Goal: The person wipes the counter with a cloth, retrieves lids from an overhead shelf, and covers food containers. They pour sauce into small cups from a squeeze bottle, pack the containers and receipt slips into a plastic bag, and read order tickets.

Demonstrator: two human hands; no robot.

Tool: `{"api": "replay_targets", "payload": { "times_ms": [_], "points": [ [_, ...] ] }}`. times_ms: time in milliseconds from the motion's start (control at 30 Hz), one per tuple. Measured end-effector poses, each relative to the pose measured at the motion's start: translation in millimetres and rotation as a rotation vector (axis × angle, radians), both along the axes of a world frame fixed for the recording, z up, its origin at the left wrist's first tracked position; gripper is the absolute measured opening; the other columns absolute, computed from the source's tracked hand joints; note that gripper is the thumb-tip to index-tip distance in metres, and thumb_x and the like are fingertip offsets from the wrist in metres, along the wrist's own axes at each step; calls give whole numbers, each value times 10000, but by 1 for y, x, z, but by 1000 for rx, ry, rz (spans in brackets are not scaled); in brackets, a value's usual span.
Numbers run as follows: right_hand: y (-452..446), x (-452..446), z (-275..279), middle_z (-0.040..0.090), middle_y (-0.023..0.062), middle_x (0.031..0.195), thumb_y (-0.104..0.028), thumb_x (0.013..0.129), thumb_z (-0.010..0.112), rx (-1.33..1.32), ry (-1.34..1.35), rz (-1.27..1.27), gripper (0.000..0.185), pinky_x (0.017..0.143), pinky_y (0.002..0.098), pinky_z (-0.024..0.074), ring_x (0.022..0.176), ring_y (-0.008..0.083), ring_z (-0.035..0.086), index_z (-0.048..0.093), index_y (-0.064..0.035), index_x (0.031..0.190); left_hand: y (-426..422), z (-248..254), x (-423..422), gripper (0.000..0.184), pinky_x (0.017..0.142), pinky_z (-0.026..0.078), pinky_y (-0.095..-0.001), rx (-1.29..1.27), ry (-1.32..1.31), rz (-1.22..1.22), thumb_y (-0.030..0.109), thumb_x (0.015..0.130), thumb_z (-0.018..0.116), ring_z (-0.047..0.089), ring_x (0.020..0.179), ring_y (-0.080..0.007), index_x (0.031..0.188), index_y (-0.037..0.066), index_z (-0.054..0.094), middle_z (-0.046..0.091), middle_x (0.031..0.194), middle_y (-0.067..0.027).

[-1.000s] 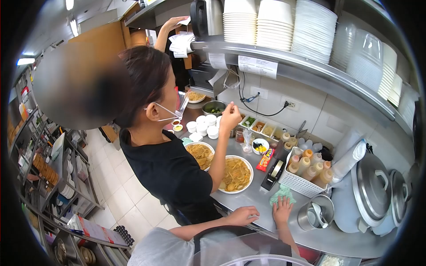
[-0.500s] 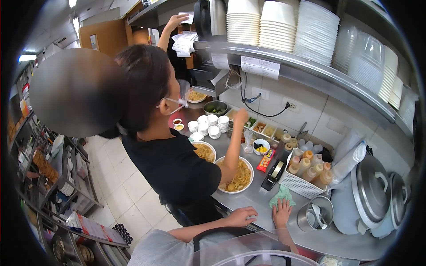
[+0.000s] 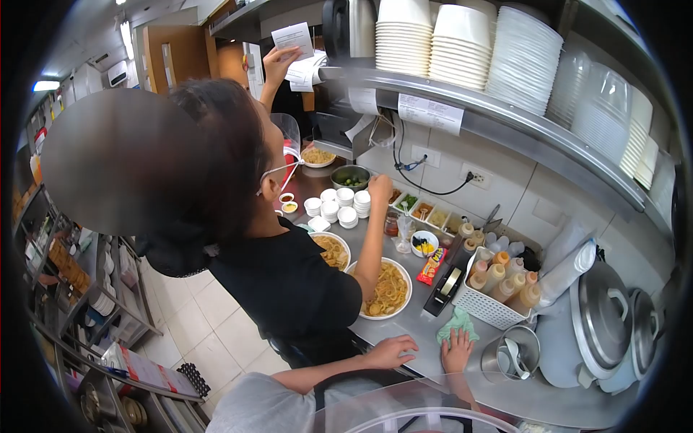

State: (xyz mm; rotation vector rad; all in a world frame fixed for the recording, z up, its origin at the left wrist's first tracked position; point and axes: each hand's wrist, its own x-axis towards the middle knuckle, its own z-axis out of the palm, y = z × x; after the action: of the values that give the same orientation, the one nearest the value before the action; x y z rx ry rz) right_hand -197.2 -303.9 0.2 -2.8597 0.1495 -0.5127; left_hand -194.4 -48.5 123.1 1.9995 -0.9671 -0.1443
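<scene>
My right hand (image 3: 457, 352) lies flat on the steel counter, fingers spread, its fingertips touching a crumpled green cloth (image 3: 458, 326). Beside it on the right stands a metal pot (image 3: 535, 352) with white-handled utensils inside. My left hand (image 3: 390, 352) rests at the counter's front edge with loose, slightly bent fingers and nothing in it. Ahead of that hand is a white bowl of noodles (image 3: 387, 289), partly covered by the forearm of a co-worker in black (image 3: 289, 289). The co-worker holds a printed slip (image 3: 294, 41) in one raised hand; the other hand is near the condiment tubs (image 3: 422, 211).
A tape dispenser (image 3: 442, 292), a red packet (image 3: 432, 266) and a white basket of sauce bottles (image 3: 491, 306) stand ahead. Large lidded pots (image 3: 606, 317) occupy the right. A shelf (image 3: 491, 115) with stacked bowls overhangs the counter. Small white cups (image 3: 347, 215) stand farther back.
The co-worker's raised hand has come lower, and the slip now faces the camera more. The co-worker's other hand has shifted slightly left, and the head leans differently. My hands have stayed put.
</scene>
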Motion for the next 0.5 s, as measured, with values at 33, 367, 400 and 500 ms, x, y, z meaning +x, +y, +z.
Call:
{"api": "replay_targets", "payload": {
  "times_ms": [33, 367, 400, 500],
  "points": [
    [0, 0, 0, 403, 117, 1288, -337, 809, 514, -7, 4, 0, 456, 1021, 509, 170, 1232, 317, 303, 465, -159, 1225, 0, -2, 1, 221, 738, 464, -318, -3, -8, -1, 163, 788, 593, 567, 869, -259, 971, 39, 579, 548, 994, -95],
    [-3, 2, 1, 388, 117, 1302, -329, 810, 517, -3, 46, 1, 459, 1011, 523, 187, 1248, 321, 281, 461, -155, 1231, -2, -6, 4, 208, 768, 451, -330, 24, 28, -21, 163, 788, 585, 560, 887, -270, 952, 35, 581, 557, 978, -99],
    [-4, 5, 1, 387, 123, 1302, -308, 813, 517, 23, 55, 18, 450, 1006, 527, 194, 1247, 324, 281, 461, -151, 1231, -3, -4, 4, 205, 778, 447, -332, 24, 40, -12, 164, 790, 580, 557, 893, -272, 948, 34, 580, 558, 975, -101],
    [-7, 3, -5, 418, 140, 1274, -215, 824, 507, 115, 26, 51, 393, 1003, 511, 217, 1226, 329, 320, 479, -133, 1207, -7, -9, 1, 209, 773, 445, -355, -8, 31, -29, 175, 771, 587, 551, 883, -289, 939, 52, 584, 555, 940, -102]
  ]
}}
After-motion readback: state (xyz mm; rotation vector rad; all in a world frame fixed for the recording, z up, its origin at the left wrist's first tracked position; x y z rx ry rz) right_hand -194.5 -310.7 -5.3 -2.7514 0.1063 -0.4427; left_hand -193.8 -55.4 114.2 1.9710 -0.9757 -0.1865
